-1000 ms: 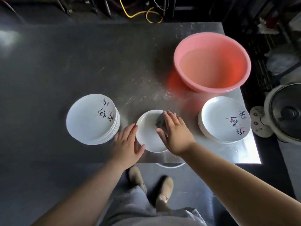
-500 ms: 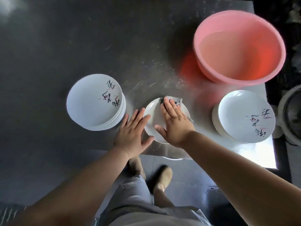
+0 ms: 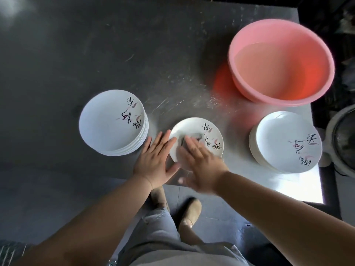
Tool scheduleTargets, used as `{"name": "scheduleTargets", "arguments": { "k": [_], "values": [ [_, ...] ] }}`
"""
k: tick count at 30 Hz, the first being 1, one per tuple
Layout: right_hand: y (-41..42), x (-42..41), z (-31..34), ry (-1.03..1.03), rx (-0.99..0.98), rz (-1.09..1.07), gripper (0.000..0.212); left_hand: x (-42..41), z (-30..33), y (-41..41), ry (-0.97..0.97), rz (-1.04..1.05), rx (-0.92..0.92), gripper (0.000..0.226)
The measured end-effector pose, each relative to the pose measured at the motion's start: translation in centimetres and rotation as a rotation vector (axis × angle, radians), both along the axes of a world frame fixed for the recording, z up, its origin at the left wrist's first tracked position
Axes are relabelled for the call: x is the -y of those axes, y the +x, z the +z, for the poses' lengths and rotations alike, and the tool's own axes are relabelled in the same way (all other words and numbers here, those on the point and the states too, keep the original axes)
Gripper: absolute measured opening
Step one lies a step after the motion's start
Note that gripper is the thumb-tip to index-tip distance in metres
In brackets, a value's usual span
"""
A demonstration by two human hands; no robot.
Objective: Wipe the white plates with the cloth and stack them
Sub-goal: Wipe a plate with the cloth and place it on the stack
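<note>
1. Hands worked nearest: left hand [image 3: 153, 160] lay flat, fingers spread, steadying the plate [image 3: 196, 141]; right hand [image 3: 199, 162], blurred, pressed the cloth [image 3: 192, 138] flat.
2. Plate stacks [image 3: 113, 121] flanked it.
3. Pink basin [image 3: 280, 62] stood behind.
4. Hard wiping might have slid the plate off the table edge [image 3: 115, 169].

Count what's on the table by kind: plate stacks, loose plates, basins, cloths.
Plate stacks: 2 (left, right)
Loose plates: 1
Basins: 1, pink
Cloths: 1
Total: 5
</note>
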State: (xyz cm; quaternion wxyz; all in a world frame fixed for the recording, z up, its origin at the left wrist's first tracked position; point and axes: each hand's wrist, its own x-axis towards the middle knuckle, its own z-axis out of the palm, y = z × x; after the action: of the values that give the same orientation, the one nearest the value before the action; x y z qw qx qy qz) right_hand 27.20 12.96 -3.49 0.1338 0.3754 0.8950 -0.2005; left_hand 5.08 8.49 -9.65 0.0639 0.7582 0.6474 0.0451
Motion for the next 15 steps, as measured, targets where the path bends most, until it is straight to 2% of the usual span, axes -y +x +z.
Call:
{"name": "scheduleTargets", "arguments": {
  "k": [4,7,9,12,15],
  "values": [
    [2.3,0.3,-0.6,0.054,-0.004,0.2,0.092,0.0,0.1,0.1,0.001,0.004,-0.015,0.084],
    [1.6,-3.1,-0.7,0.106,0.106,-0.031,0.094,0.0,0.0,0.1,0.0,0.005,-0.016,0.083],
    [1.1,-3.5,-0.8,0.101,0.103,-0.131,0.097,0.0,0.0,-0.1,0.007,0.004,0.002,0.081],
    [2.2,0.0,-0.8,0.03,-0.032,0.028,0.098,0.0,0.0,-0.1,0.014,0.004,0.009,0.08],
    [3.8,1.3,-1.1,0.028,-0.055,0.177,0.09,0.0,0.0,0.0,0.019,0.007,0.004,0.08]
  ]
}}
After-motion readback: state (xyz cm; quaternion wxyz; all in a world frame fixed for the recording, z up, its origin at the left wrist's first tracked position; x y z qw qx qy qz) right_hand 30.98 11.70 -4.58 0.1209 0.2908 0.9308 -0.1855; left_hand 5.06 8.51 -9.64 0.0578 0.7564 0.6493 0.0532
